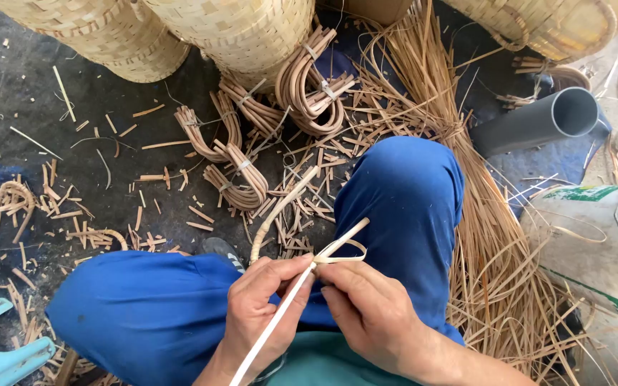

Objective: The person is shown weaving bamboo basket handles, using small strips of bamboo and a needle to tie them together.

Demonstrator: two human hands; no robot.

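Carefully now: left hand [259, 307] and right hand [370, 311] both pinching pale cane strip [287, 300]; could snap or slip if bent sharply.

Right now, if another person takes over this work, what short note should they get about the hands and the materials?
Left hand grips a pale cane strip that runs up between both hands. Right hand pinches a thin flat strip looped around it near its upper end. Only that first loop shows; the rest of the strip is bare. Curved handle bundles lie on the floor ahead, loose strips to the right, woven baskets beyond.
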